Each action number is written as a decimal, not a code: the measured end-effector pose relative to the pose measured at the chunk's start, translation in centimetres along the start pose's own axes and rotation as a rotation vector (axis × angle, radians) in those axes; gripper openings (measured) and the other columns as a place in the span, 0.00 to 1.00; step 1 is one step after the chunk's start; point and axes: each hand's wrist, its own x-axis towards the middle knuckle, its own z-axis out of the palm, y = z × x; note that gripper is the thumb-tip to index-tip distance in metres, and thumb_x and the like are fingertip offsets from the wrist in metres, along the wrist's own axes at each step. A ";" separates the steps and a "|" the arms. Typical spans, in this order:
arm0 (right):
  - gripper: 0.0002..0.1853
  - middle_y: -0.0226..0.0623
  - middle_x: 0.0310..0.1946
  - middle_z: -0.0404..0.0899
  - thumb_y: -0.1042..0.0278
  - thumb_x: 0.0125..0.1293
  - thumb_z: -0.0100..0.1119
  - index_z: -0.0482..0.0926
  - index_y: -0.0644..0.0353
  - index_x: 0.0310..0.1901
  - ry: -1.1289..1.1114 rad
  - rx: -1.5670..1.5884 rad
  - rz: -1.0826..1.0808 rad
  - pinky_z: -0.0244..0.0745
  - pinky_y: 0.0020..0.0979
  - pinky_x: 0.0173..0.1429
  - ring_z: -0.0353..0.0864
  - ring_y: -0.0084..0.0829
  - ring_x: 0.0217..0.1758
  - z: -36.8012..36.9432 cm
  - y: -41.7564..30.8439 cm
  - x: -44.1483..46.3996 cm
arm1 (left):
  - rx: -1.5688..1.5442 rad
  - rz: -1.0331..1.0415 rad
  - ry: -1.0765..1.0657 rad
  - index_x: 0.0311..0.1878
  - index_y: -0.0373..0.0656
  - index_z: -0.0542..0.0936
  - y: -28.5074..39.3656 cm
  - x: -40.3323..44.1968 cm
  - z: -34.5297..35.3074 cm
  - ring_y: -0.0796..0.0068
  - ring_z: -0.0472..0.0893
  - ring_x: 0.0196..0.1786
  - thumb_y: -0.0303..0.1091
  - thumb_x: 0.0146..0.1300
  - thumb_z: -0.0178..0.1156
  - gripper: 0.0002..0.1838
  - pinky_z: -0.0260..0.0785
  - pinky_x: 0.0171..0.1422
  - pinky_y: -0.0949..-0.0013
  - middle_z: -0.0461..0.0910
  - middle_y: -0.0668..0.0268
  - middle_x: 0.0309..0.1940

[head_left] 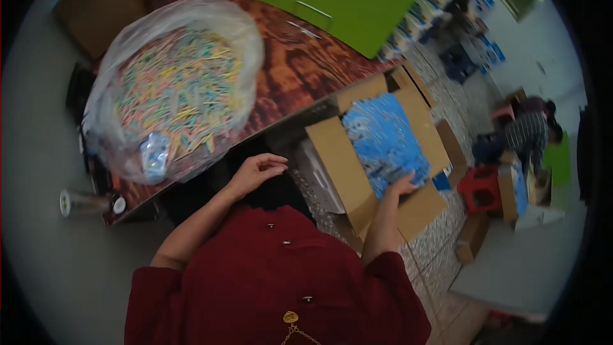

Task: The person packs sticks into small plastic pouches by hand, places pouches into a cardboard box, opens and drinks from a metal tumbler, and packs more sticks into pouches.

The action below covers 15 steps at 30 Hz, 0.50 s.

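My right hand point(400, 186) reaches into an open cardboard box point(332, 165) and touches the near end of a heap of blue printed packets point(386, 140). Its fingers lie loosely over the packets, and I see no single packet gripped. My left hand point(260, 174) hovers above my lap, near the table edge, its fingers slightly bent and apart with nothing visible in them. On the table to the left, a clear plastic bag point(246, 45) stands open, full of small pastel-coloured sticks point(179, 89). One blue-and-white packet point(155, 155) lies at the bag's near side.
The wood-patterned table point(297, 70) carries a green panel with a handle point(338, 0) at the back. A metal cup point(83, 203) stands off the table's left corner. At the right, another person point(527, 131) bends over boxes near a red stool point(480, 190).
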 end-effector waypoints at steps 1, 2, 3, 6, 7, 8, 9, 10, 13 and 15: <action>0.45 0.64 0.65 0.60 0.45 0.57 0.67 0.60 0.72 0.65 -0.034 0.014 0.025 0.63 0.48 0.67 0.65 0.56 0.65 -1.3 -2.7 -0.6 | -0.017 0.011 0.003 0.53 0.38 0.78 0.3 -1.3 -0.7 0.78 0.80 0.48 0.32 0.65 0.61 0.15 0.71 0.56 0.74 0.82 0.63 0.44; 0.46 0.65 0.65 0.58 0.45 0.58 0.66 0.58 0.72 0.66 -0.018 -0.104 0.055 0.63 0.51 0.66 0.65 0.56 0.64 0.0 0.2 1.2 | -0.032 0.024 -0.003 0.53 0.38 0.78 0.7 -2.4 -1.5 0.78 0.80 0.48 0.32 0.65 0.61 0.15 0.70 0.56 0.74 0.82 0.63 0.44; 0.45 0.64 0.65 0.58 0.47 0.59 0.65 0.57 0.71 0.67 -0.039 -0.099 0.101 0.64 0.51 0.65 0.65 0.56 0.63 -0.3 -1.7 0.4 | -0.052 0.013 0.021 0.54 0.38 0.77 2.4 -3.9 -2.0 0.76 0.80 0.48 0.30 0.66 0.60 0.15 0.72 0.56 0.73 0.82 0.61 0.46; 0.39 0.60 0.63 0.58 0.54 0.64 0.61 0.55 0.69 0.68 -0.184 -0.037 0.109 0.66 0.51 0.64 0.66 0.55 0.62 -0.8 -9.1 -2.4 | -0.189 0.061 0.137 0.55 0.38 0.77 5.2 -7.5 -4.0 0.75 0.81 0.47 0.30 0.66 0.60 0.15 0.72 0.55 0.72 0.82 0.60 0.46; 0.32 0.56 0.63 0.59 0.61 0.68 0.56 0.58 0.67 0.67 -0.248 0.045 0.086 0.67 0.49 0.64 0.65 0.54 0.63 -1.8 -14.7 -5.5 | -0.172 0.092 0.186 0.55 0.38 0.77 6.0 -8.6 -4.9 0.75 0.81 0.47 0.30 0.66 0.60 0.15 0.72 0.55 0.72 0.82 0.60 0.46; 0.32 0.56 0.63 0.59 0.61 0.68 0.56 0.58 0.67 0.67 -0.280 0.050 0.072 0.67 0.49 0.64 0.65 0.54 0.63 -1.6 -17.7 -7.9 | -0.154 0.119 0.233 0.54 0.38 0.77 6.6 -9.8 -6.1 0.75 0.81 0.47 0.30 0.66 0.59 0.15 0.73 0.54 0.71 0.82 0.59 0.46; 0.28 0.54 0.63 0.60 0.63 0.69 0.53 0.60 0.67 0.66 -0.397 0.092 -0.070 0.66 0.49 0.64 0.65 0.52 0.63 -1.2 -20.0 -10.1 | -0.161 0.147 0.318 0.54 0.38 0.77 7.2 -10.9 -7.3 0.75 0.81 0.46 0.30 0.66 0.59 0.14 0.73 0.53 0.71 0.82 0.61 0.44; 0.24 0.52 0.63 0.62 0.66 0.70 0.51 0.63 0.67 0.65 -0.511 0.137 -0.210 0.66 0.48 0.65 0.65 0.51 0.63 -0.4 -21.6 -12.1 | -0.152 0.163 0.446 0.54 0.38 0.77 7.7 -12.0 -8.7 0.76 0.81 0.46 0.30 0.66 0.59 0.14 0.73 0.52 0.72 0.82 0.62 0.43; 0.16 0.47 0.59 0.68 0.70 0.70 0.50 0.72 0.63 0.58 -0.894 0.345 -0.648 0.63 0.44 0.64 0.67 0.46 0.63 2.8 -25.2 -18.8 | -0.012 0.183 0.841 0.52 0.40 0.78 7.7 -15.6 -14.1 0.78 0.81 0.43 0.30 0.65 0.60 0.13 0.72 0.48 0.75 0.83 0.65 0.41; 0.13 0.43 0.56 0.72 0.73 0.69 0.51 0.75 0.64 0.53 -1.158 0.523 -0.758 0.65 0.39 0.64 0.70 0.41 0.60 3.5 -29.6 -25.2 | 0.124 0.218 1.047 0.50 0.39 0.80 5.7 -16.8 -17.4 0.78 0.81 0.42 0.31 0.66 0.59 0.11 0.72 0.46 0.75 0.83 0.66 0.41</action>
